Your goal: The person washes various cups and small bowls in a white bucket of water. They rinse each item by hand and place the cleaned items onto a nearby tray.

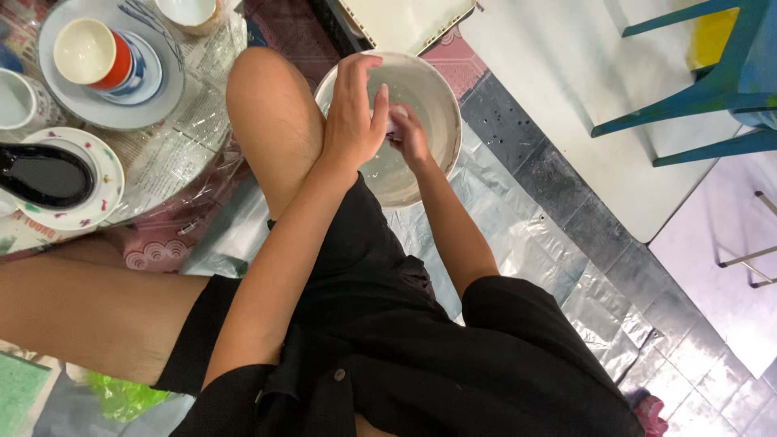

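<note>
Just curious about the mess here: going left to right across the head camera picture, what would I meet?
Black spoon on a patterned plate → red cup → left hand → right hand in the white basin → teal chair.

Red cup (91, 53) on blue-rimmed plate (77, 105) at my 10 o'clock. Black spoon (44, 174) on floral plate (101, 202) at 9. Teal chair (712, 81) at 2. Plastic sheet (558, 259) at 3. Green bag (121, 396) at 7.

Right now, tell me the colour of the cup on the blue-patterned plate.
Red outside, cream inside: the cup, head view.
</note>
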